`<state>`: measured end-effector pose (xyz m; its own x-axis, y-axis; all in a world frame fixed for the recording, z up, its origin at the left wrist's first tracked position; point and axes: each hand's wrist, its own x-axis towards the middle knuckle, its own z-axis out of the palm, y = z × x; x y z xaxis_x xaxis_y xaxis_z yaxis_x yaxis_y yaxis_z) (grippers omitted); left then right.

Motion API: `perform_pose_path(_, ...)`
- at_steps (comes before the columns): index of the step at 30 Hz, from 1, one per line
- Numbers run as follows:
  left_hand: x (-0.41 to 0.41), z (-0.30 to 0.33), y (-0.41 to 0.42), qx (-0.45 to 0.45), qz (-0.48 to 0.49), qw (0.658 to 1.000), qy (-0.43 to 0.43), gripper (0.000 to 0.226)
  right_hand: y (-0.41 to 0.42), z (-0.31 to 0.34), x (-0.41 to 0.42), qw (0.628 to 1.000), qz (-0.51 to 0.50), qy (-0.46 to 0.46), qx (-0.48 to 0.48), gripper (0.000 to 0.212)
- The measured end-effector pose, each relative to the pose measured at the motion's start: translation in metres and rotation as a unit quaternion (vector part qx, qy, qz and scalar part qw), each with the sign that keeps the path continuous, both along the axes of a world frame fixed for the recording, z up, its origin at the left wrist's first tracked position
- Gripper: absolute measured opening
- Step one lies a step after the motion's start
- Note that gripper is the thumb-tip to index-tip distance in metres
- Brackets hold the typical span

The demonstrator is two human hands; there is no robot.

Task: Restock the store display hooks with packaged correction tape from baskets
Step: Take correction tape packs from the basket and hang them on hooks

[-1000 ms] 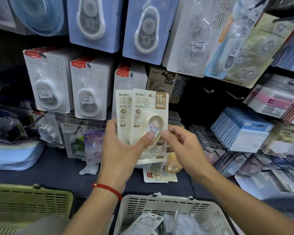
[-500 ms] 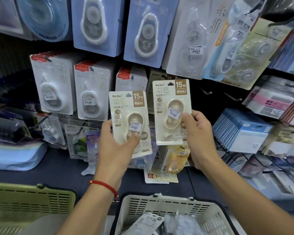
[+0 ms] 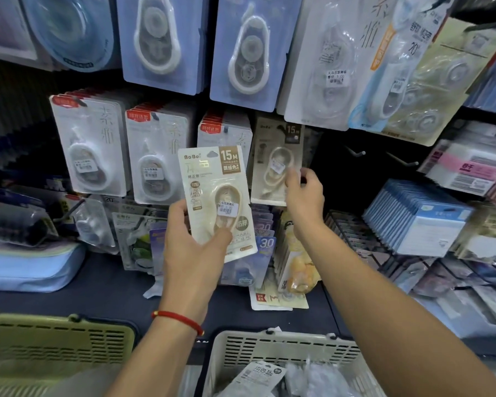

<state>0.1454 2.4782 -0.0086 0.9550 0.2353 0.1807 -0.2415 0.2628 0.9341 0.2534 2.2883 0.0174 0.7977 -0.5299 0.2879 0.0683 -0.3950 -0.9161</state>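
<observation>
Stocked display hooks (image 3: 355,151) of blister packs fill the wall. Left hand (image 3: 194,247) grips a beige correction tape pack (image 3: 216,199) upright, thumb across its front. Right hand (image 3: 305,196) pinches the hung pack (image 3: 275,161) at its right edge. White basket (image 3: 284,351) below holds more packs.

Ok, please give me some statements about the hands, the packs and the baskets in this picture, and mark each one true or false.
1. The left hand holds a beige 15M pack. True.
2. The right hand is inside the white basket. False: it is up at the hanging beige pack.
3. A red string circles the left wrist. True.
4. The white basket holds nothing. False: packs lie in it.
</observation>
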Motion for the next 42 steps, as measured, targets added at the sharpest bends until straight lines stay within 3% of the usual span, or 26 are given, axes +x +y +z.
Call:
perform_pose_path(5,-0.001,0.000,-0.003,-0.005,-0.026,1.000,-0.008,0.053,0.003,0.002,0.018,0.988,-0.038,0.144,-0.047,0.064)
perform_pose_path(7,0.000,-0.002,-0.002,-0.002,-0.040,0.999,-0.015,0.058,0.007,0.001,-0.005,0.992,-0.015,0.093,-0.080,0.055)
perform_pose_path(11,-0.001,-0.003,-0.004,-0.014,-0.092,0.995,-0.027,0.065,0.015,-0.005,-0.081,0.975,0.222,0.010,-0.025,0.039)
perform_pose_path(13,-0.004,-0.002,-0.010,-0.004,-0.122,0.992,-0.045,0.065,0.014,-0.004,-0.107,0.963,0.266,-0.012,-0.035,0.032)
perform_pose_path(17,-0.008,-0.001,-0.023,0.039,-0.156,0.985,-0.056,0.071,0.005,0.004,-0.120,0.972,0.222,-0.074,0.005,0.033)
perform_pose_path(22,-0.006,-0.004,-0.032,0.036,-0.169,0.984,-0.047,0.068,-0.008,0.016,-0.108,0.975,0.204,-0.065,0.053,0.031)
perform_pose_path(26,-0.001,-0.002,-0.030,-0.032,-0.196,0.980,-0.035,0.063,-0.009,0.013,-0.100,0.974,0.198,-0.063,0.093,0.050)
perform_pose_path(28,0.002,0.000,-0.029,-0.019,-0.179,0.983,-0.028,0.060,-0.007,0.008,-0.093,0.978,0.177,-0.064,0.087,0.058)
perform_pose_path(31,0.009,0.001,-0.025,0.158,-0.073,0.983,-0.051,0.056,-0.003,0.002,-0.076,0.990,0.124,-0.074,0.010,0.051)
perform_pose_path(33,0.012,0.001,-0.021,0.271,0.002,0.960,-0.072,0.055,-0.005,0.001,-0.062,0.991,0.101,-0.059,-0.061,0.052)
perform_pose_path(35,0.014,0.001,-0.017,0.341,0.046,0.935,-0.090,0.056,-0.010,-0.003,-0.051,0.977,0.091,-0.015,-0.192,0.065)
perform_pose_path(36,0.016,0.000,-0.016,0.365,0.052,0.925,-0.095,0.058,-0.013,-0.007,-0.050,0.961,0.066,-0.001,-0.269,0.073)
perform_pose_path(38,0.019,-0.003,-0.014,0.392,0.050,0.913,-0.103,0.060,-0.014,-0.014,-0.053,0.909,0.006,-0.060,-0.412,0.073)
perform_pose_path(40,0.022,-0.004,-0.013,0.404,0.044,0.907,-0.112,0.061,-0.012,-0.021,-0.052,0.848,0.039,-0.121,-0.514,0.066)
perform_pose_path(42,0.026,-0.006,-0.012,0.406,0.031,0.905,-0.122,0.062,-0.011,-0.023,-0.042,0.802,0.101,-0.081,-0.583,0.069)
